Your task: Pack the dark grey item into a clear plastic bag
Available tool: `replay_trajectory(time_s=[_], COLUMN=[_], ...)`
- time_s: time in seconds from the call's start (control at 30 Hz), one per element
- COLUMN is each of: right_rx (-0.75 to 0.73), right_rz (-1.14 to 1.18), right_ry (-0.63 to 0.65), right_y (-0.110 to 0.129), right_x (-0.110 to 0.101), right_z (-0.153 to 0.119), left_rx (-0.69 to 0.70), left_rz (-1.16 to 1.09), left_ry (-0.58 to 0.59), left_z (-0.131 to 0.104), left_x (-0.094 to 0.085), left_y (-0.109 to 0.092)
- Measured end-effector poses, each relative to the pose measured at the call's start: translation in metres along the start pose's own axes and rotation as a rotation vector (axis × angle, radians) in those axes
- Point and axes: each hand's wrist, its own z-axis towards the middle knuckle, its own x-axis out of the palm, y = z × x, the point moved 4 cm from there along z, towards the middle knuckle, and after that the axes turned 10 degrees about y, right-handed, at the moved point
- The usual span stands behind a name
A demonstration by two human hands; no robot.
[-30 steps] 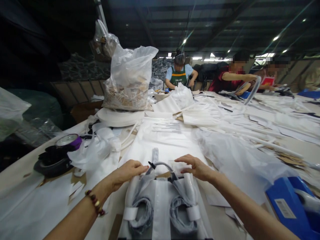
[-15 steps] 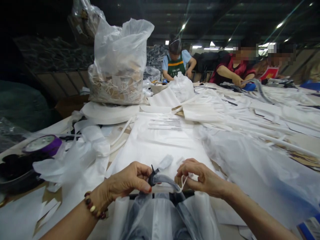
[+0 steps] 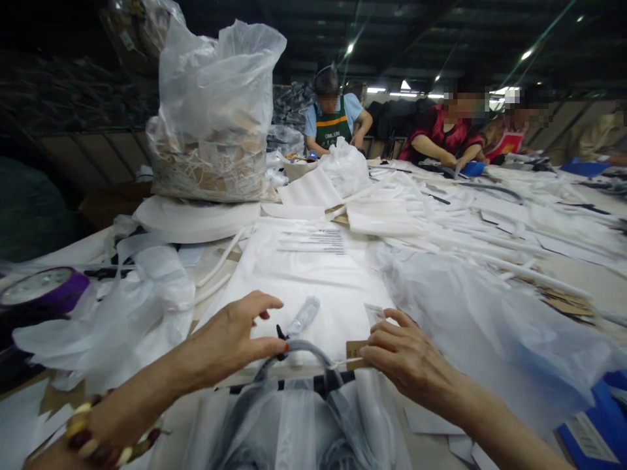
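The left hand, fingers apart, is at the grey handle's left; the right hand pinches white string.

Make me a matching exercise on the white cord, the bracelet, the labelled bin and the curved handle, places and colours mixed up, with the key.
1. white cord
2. bracelet
3. labelled bin
4. curved handle

A. blue, at the picture's lower right
B. grey, arching between the left hand and the right hand
C. leading from the handle to the right hand
D. beaded, around the left wrist

Pairs: 1-C, 2-D, 3-A, 4-B
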Motion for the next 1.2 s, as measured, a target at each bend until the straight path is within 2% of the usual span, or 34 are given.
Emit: replay_trajectory(time_s=[0.03,0.07,0.13,0.23,0.33,0.53,0.63,0.73,0.87,1.03,1.2], right_rx=[-0.002,-0.002,0.002,0.012,0.008,0.015,0.013,0.008,0.010,-0.010,-0.002], right_rz=[0.003,0.006,0.012,0.027,0.043,0.075,0.118,0.157,0.165,0.162,0.151], right_ry=[-0.015,-0.033,-0.072,-0.116,-0.136,-0.120,-0.101,-0.077,-0.074,-0.100,-0.085], right_y=[0.001,0.002,0.004,0.007,0.010,0.011,0.009,0.008,0.008,0.008,0.009], right_x=[0.000,0.000,0.000,-0.002,-0.004,-0.001,0.000,0.000,0.000,0.002,0.007], right_z=[0.001,0.001,0.003,0.005,0.005,0.004,0.005,0.007,0.008,0.008,0.007], left_rx=[0.121,0.237,0.387,0.379,0.336,0.396,0.432,0.390,0.386,0.519,0.663], left_rz=[0.115,0.195,0.338,0.595,0.639,0.426,0.358,0.312,0.395,0.524,0.666], left_ry=[-0.054,-0.033,0.127,0.293,0.318,0.314,0.324,0.378,0.420,0.374,0.295], left_z=[0.000,0.001,0.005,0.016,0.023,0.030,0.031,0.029,0.027,0.026,0.028], left_x=[0.000,0.006,0.028,0.059,0.070,0.070,0.067,0.063,0.059,0.061,0.069], left_y=[-0.017,-0.032,-0.054,-0.061,-0.052,-0.031,-0.030,-0.031,-0.037,-0.040,-0.031])
